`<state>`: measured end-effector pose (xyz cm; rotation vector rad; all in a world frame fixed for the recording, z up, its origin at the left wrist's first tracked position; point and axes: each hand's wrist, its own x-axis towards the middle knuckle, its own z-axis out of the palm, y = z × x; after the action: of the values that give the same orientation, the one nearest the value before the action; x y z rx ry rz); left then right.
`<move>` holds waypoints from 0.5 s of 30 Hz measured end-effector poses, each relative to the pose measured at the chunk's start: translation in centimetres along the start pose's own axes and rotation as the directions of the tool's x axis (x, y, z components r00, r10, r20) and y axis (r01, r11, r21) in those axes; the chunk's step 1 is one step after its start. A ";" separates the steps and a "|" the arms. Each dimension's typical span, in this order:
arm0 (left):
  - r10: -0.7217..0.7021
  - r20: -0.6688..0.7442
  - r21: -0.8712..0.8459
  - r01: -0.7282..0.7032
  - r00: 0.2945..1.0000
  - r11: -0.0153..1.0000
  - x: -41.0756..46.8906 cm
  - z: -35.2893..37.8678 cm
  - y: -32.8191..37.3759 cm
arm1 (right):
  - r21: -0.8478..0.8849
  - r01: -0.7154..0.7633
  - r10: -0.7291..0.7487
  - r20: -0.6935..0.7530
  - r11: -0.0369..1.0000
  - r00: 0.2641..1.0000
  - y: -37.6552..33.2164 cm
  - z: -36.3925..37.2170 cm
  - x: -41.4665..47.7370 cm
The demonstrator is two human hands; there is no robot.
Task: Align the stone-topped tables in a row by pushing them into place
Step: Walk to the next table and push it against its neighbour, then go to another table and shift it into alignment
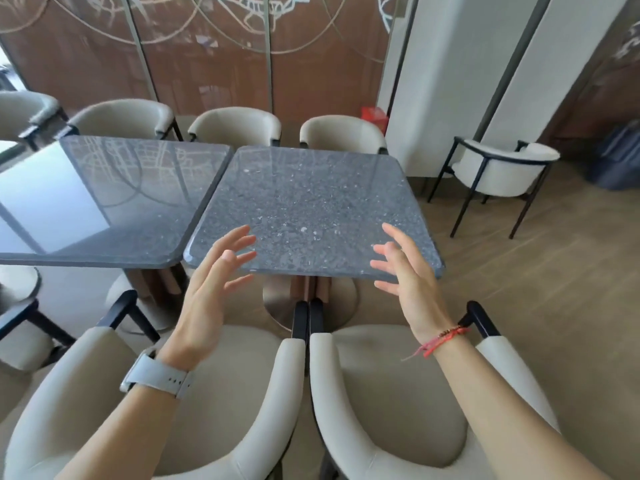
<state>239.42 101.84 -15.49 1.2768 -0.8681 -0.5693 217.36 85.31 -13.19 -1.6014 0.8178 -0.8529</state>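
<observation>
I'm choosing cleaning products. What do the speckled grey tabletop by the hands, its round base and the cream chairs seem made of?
The speckled grey square tabletop looks like polished granite or similar stone: pale flecks, glossy reflections. Its round base plate seems brushed metal: dull silvery sheen. The cream curved-back chairs look upholstered in smooth leather or imitation, on thin black frames, probably metal.

A person's left hand (207, 292) and right hand (412, 282), fingers spread, hover at the near edge of a speckled stone surface (311, 195) just beside a second stone surface (114, 188), cream chairs (391, 410) around them.
</observation>
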 end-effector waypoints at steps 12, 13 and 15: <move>0.050 -0.044 -0.034 -0.051 0.998 0.998 -3.7 -1.7 3.7 | 0.013 0.028 -0.029 0.021 1.000 0.999 -2.2 0.6 -2.5; 0.054 -0.052 -0.032 -0.056 0.997 0.998 -3.8 -2.1 3.7 | 0.016 0.030 -0.030 0.023 0.999 0.999 -2.3 1.0 -2.5; 0.049 -0.062 -0.028 -0.051 0.997 0.998 -4.1 -2.6 3.6 | 0.027 0.029 -0.030 0.037 0.999 0.999 -2.4 1.9 -2.6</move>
<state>238.80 107.36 -13.08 1.2366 -0.8352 -0.4988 217.85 88.83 -11.36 -1.6053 0.7553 -0.8490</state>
